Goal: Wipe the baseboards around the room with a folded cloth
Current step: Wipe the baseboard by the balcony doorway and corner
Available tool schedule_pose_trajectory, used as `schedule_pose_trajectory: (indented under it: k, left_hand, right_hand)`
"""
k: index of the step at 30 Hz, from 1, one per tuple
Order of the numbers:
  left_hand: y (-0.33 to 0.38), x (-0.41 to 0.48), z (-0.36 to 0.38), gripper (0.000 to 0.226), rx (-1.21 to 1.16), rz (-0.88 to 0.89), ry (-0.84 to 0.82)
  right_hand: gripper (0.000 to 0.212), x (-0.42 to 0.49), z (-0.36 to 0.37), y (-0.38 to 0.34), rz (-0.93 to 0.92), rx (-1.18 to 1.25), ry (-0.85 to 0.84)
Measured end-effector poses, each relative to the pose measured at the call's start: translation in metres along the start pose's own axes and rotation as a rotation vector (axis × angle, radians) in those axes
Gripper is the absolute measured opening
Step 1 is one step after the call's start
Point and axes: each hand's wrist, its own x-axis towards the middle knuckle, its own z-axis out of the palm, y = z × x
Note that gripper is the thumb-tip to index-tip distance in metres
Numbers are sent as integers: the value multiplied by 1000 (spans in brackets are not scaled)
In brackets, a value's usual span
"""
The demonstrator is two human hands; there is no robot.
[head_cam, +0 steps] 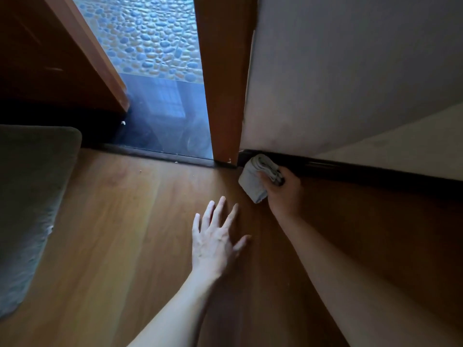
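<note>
A dark baseboard point(375, 171) runs along the foot of the pale wall on the right, ending at the wooden door frame point(223, 96). My right hand point(284, 194) grips a folded grey cloth point(255, 177) and presses its upper end against the baseboard's left end, right beside the door frame. My left hand point(215, 236) lies flat on the wooden floor with its fingers spread, a little below and left of the cloth, holding nothing.
The doorway opens onto a dark threshold slab point(170, 116) and pebble flooring point(150, 38) beyond. An open wooden door point(50, 51) stands at the upper left. A grey rug point(27, 196) covers the floor on the left. Small crumbs dot the wooden floor point(125, 221) near the threshold.
</note>
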Motion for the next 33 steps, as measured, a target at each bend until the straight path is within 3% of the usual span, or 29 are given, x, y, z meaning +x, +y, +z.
schedule_pose_trajectory:
  k: [7,14,19,33]
  left_hand:
    - [-6,-1,22,75,2,27,99]
    - [-8,0,38,73,26,40,180]
    - [-9,-1,41,72,19,49,224]
    - [-9,1,44,71,19,44,259]
  right_hand:
    - [36,5,17,8,-51,-105,116]
    - [35,5,40,-4,-125,-138,115]
    - [33,1,28,4,-105,-167,251]
    - [30,0,46,-6,-141,-256,240]
